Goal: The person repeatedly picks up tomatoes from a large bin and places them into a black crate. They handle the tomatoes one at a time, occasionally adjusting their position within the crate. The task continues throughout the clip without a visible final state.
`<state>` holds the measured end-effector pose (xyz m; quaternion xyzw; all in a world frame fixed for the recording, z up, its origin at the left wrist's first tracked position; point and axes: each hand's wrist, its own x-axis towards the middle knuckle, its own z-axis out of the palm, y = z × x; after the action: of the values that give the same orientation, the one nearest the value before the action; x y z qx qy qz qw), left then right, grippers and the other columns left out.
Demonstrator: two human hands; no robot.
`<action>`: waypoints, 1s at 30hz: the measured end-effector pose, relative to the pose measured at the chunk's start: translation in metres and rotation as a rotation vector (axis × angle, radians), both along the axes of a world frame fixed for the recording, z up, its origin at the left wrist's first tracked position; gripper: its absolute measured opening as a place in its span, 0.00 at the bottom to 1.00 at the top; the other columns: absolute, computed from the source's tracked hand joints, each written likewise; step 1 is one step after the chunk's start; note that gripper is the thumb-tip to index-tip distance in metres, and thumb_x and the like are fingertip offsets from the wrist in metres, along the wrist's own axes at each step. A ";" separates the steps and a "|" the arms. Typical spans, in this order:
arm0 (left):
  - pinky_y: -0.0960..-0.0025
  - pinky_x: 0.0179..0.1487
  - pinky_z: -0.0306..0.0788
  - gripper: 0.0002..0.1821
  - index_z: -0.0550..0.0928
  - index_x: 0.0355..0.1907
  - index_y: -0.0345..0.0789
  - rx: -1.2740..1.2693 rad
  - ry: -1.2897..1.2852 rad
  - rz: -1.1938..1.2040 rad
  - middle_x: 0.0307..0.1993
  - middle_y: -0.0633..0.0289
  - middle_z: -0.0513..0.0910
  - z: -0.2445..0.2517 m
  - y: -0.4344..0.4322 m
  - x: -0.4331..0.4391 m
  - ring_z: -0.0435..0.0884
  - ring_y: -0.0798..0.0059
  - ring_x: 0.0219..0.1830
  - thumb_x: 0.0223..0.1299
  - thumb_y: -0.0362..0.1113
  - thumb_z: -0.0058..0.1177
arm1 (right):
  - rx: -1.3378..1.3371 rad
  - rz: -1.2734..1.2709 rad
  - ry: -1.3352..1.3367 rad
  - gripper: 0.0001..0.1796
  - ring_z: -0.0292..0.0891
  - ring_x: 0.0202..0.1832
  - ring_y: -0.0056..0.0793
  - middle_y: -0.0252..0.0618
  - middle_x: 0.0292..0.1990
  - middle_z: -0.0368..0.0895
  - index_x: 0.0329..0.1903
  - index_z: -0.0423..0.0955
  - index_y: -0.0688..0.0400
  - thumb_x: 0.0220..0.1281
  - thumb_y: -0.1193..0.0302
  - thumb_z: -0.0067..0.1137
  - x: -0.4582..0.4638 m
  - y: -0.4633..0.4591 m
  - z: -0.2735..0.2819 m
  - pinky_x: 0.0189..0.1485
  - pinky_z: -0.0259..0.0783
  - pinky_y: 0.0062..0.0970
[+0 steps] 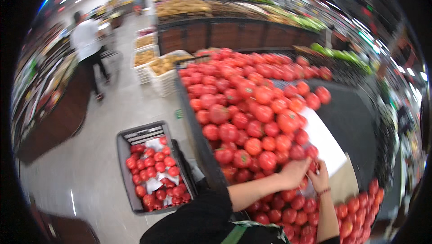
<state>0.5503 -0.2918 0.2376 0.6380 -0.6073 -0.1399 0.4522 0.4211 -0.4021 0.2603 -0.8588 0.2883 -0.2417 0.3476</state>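
A big heap of red tomatoes [263, 114] covers the black display stand in front of me. At its right edge my left hand [297, 173] reaches across the fruit, fingertips beside my right hand [319, 176]. Between the two hands sits a tomato [314, 166], and the fingers of my right hand are around it. Blur hides whether my left fingers grip that tomato or only touch it. A bracelet circles my right wrist. White sheet material [322, 141] lies just beyond my hands, with a tan sheet [344, 180] to its right.
A grey plastic crate [123, 163] of tomatoes and white paper stands left of the display. White crates [163, 83] hold yellowish-brown produce. A person in a white top [86, 40] is in the aisle at left. A black display surface [354, 122] extends to the right.
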 end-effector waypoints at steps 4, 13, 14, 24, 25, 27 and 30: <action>0.52 0.51 0.68 0.23 0.71 0.54 0.27 0.017 -0.291 -0.003 0.41 0.44 0.79 0.004 0.006 -0.002 0.77 0.50 0.46 0.53 0.29 0.46 | 0.803 0.104 -0.585 0.33 0.69 0.58 0.37 0.45 0.57 0.69 0.65 0.56 0.59 0.60 0.71 0.60 -0.038 0.003 0.025 0.60 0.69 0.38; 0.55 0.66 0.56 0.33 0.59 0.63 0.24 -0.027 -0.420 -0.143 0.46 0.43 0.75 -0.008 0.006 0.001 0.72 0.53 0.53 0.57 0.33 0.51 | 1.124 0.331 -0.935 0.31 0.63 0.63 0.51 0.59 0.61 0.61 0.65 0.55 0.63 0.67 0.61 0.52 -0.078 0.038 0.070 0.61 0.71 0.35; 0.54 0.66 0.56 0.32 0.59 0.63 0.24 -0.016 -0.434 -0.147 0.46 0.43 0.76 -0.009 0.006 0.002 0.72 0.53 0.53 0.57 0.34 0.51 | 1.137 0.323 -0.946 0.31 0.64 0.62 0.52 0.61 0.61 0.60 0.65 0.54 0.66 0.68 0.60 0.49 -0.081 0.039 0.071 0.60 0.72 0.35; 0.53 0.65 0.57 0.33 0.59 0.63 0.24 -0.042 -0.434 -0.152 0.44 0.42 0.75 -0.007 0.006 0.002 0.72 0.52 0.52 0.57 0.33 0.52 | 0.588 -0.234 -0.826 0.17 0.74 0.50 0.37 0.43 0.49 0.74 0.54 0.66 0.61 0.64 0.71 0.52 -0.149 0.004 0.074 0.51 0.75 0.34; 0.53 0.65 0.57 0.33 0.59 0.63 0.24 -0.042 -0.431 -0.155 0.44 0.41 0.75 -0.007 0.007 0.002 0.72 0.52 0.52 0.57 0.33 0.53 | 0.403 -0.389 -0.661 0.19 0.75 0.49 0.32 0.40 0.46 0.76 0.54 0.67 0.61 0.61 0.74 0.54 -0.167 -0.013 0.081 0.48 0.74 0.31; 0.53 0.65 0.57 0.33 0.60 0.63 0.24 -0.057 -0.421 -0.158 0.45 0.41 0.75 -0.005 0.007 0.002 0.72 0.52 0.52 0.57 0.34 0.53 | -0.238 -0.703 -0.324 0.25 0.75 0.47 0.30 0.40 0.44 0.77 0.53 0.69 0.62 0.50 0.74 0.62 -0.195 -0.051 0.089 0.49 0.72 0.26; 0.53 0.64 0.58 0.33 0.60 0.63 0.24 -0.022 -0.424 -0.149 0.44 0.42 0.75 -0.003 0.006 0.001 0.73 0.51 0.50 0.56 0.34 0.53 | -0.833 -1.036 0.037 0.28 0.66 0.52 0.53 0.55 0.43 0.74 0.48 0.73 0.61 0.37 0.70 0.65 -0.256 -0.083 0.084 0.57 0.65 0.42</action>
<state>0.5514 -0.2856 0.2347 0.6016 -0.7357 -0.0290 0.3098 0.1656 -0.4847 0.3446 -0.6758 0.5524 -0.4539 -0.1794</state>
